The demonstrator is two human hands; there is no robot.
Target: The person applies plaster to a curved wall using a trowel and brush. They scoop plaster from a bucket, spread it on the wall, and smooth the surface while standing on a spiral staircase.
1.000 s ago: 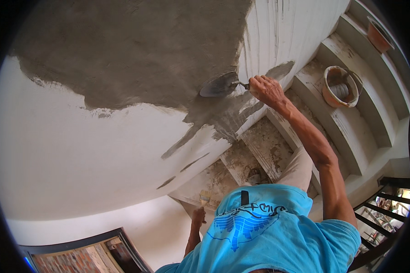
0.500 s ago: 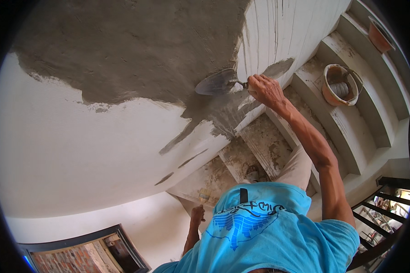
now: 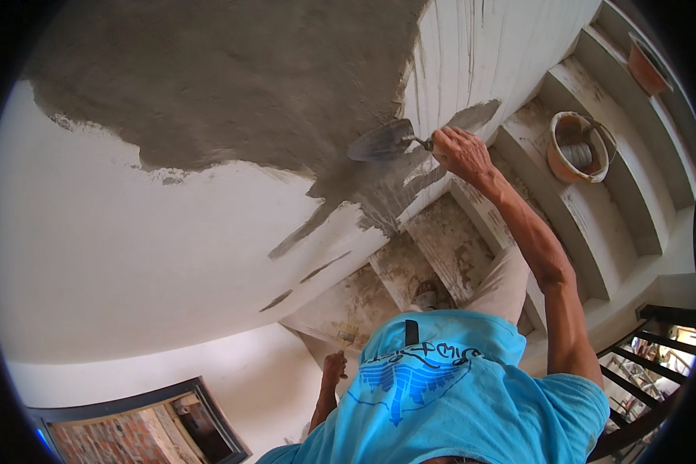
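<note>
My right hand (image 3: 464,157) is closed round the handle of a pointed trowel (image 3: 380,142). The metal blade lies against the wet grey mortar (image 3: 240,85) spread over the white wall (image 3: 131,247), near the mortar's lower right edge. Low at my left side, my left hand (image 3: 334,366) is wrapped round the handle of a small brush (image 3: 347,332), its head pointing up and away from the fist. The brush does not touch the wall. Thin grey smears trail down the wall below the main patch.
Concrete stairs (image 3: 588,224) curve up to the right, dusty and stained. A bucket (image 3: 566,166) with a grey roll-like thing inside stands on one step, and an orange container (image 3: 646,68) sits higher. A dark railing (image 3: 634,379) runs at lower right; a framed opening (image 3: 131,421) shows brick at lower left.
My right hand and the trowel have shifted slightly right along the mortar's lower edge. My left hand with the brush has stayed nearly in place.
</note>
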